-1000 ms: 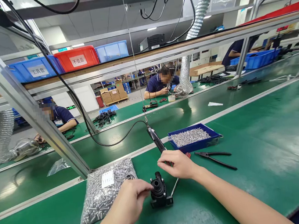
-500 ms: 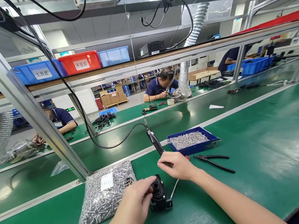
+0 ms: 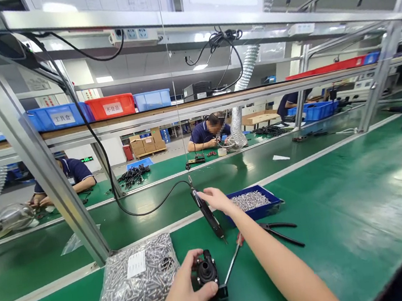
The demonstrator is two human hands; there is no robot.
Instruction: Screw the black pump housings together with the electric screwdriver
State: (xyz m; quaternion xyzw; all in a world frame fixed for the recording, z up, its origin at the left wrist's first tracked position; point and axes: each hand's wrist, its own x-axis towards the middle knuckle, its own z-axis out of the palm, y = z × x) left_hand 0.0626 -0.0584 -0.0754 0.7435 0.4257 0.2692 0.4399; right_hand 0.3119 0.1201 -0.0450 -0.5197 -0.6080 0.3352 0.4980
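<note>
The black pump part [image 3: 205, 271] was gripped on the green bench by the curled left hand [image 3: 184, 297]. The right hand [image 3: 215, 200] was held half-open at the hanging electric screwdriver [image 3: 207, 215], contact unclear. A blue screw tray [image 3: 265, 209] was placed just beyond.

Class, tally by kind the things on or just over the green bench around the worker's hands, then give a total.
Screwdrivers: 2 (corded electric screwdriver, red-handled screwdriver)
Pliers: 1
Screw holders: 2 (blue tray, clear bag)
Black part: 1
Total: 6
</note>
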